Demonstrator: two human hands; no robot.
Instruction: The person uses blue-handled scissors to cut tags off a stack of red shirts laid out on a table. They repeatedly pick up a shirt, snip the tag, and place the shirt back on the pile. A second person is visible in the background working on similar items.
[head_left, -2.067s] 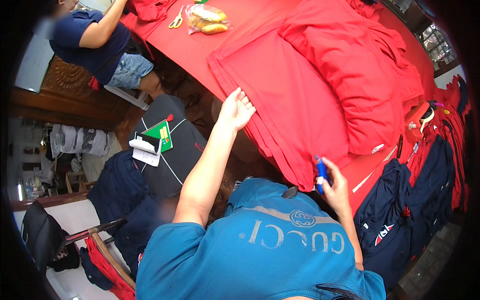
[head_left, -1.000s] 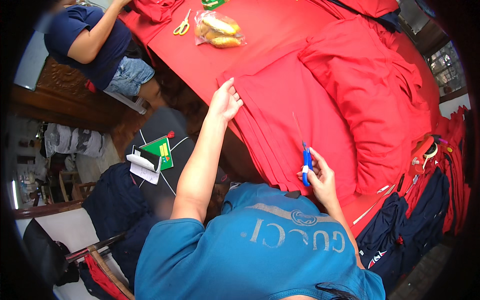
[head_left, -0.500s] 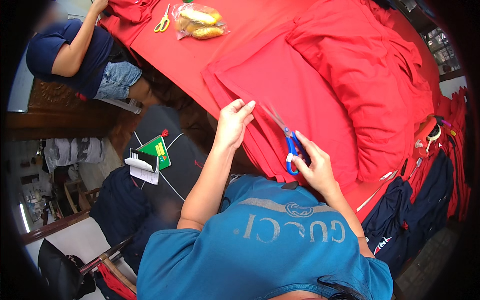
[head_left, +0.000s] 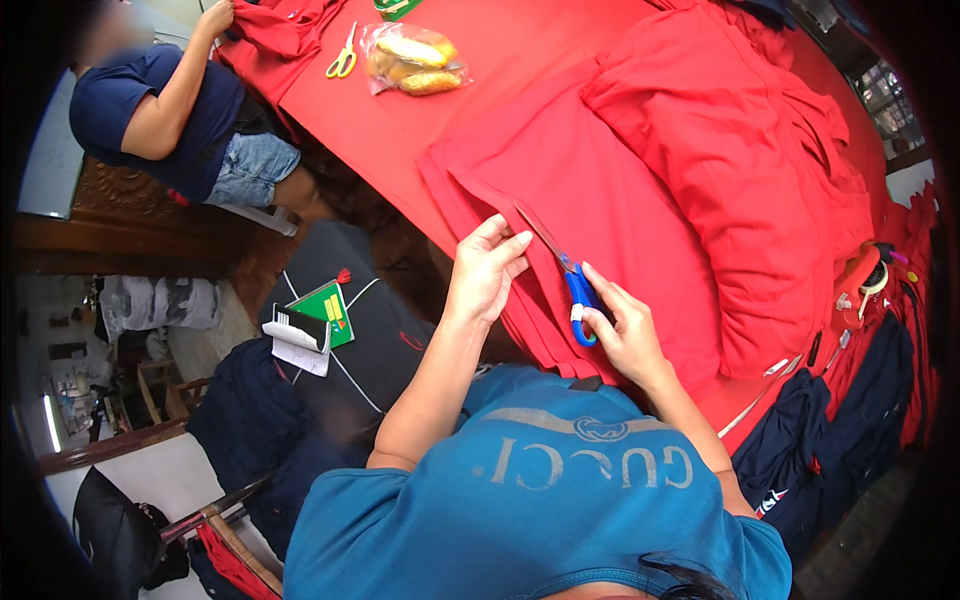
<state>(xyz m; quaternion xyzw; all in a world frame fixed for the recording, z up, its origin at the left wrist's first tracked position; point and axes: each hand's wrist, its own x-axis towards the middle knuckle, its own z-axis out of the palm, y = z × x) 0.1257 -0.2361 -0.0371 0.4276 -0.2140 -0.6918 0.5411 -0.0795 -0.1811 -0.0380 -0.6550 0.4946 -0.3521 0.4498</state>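
Observation:
My right hand (head_left: 622, 325) is closed on a pair of scissors (head_left: 583, 306) with blue handles. The thin blades point away from me and to the left, over red cloth (head_left: 600, 190) lying in flat layers on the table. To the left, at the near edge of the layers, my left hand (head_left: 488, 265) is in a pinch, thumb and fingers close together beside the blade tips. Whatever the pinch holds is too small or hidden to make out.
Bunched red cloth (head_left: 690, 150) lies right of the layers. Yellow scissors (head_left: 342, 62) and a plastic bag of yellow items (head_left: 415, 62) sit farther off. Another person (head_left: 165, 120) handles red cloth at far left. A dark bundle (head_left: 330, 265) bears a green booklet (head_left: 328, 310).
The blue-handled scissors' blades, parted and blurred before, now look nearly together. My left hand has shifted slightly toward me and right. The whole view has moved a little.

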